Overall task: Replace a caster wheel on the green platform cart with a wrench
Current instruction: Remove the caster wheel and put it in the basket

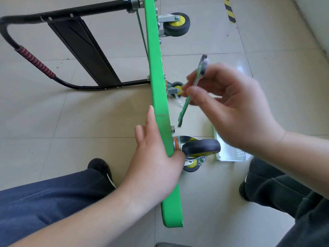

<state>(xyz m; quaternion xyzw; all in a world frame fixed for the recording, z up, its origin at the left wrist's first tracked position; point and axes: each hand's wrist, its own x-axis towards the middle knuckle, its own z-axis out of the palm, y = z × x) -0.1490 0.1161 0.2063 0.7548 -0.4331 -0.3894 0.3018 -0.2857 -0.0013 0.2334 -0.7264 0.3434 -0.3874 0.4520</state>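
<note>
Head view, right hand (231, 107) pinching wrench (184, 111), caster wheel (201, 147) seemingly just below

One green platform cart (156, 68) is counted, with one black handle (58, 16). Also counted are one wrench (184, 111), two hands (156, 157), four caster wheels (176, 24), one silver plate (229, 154) and two dark shoes (99, 166).

Motion-blurred: right hand (231, 111) and wrench (184, 111); fingers hide wrench's middle. Thumb tip of left hand (154, 164) hidden behind deck (156, 68); deck cut off at top edge. Right of deck, plate (229, 155) half covered by right hand.
</note>
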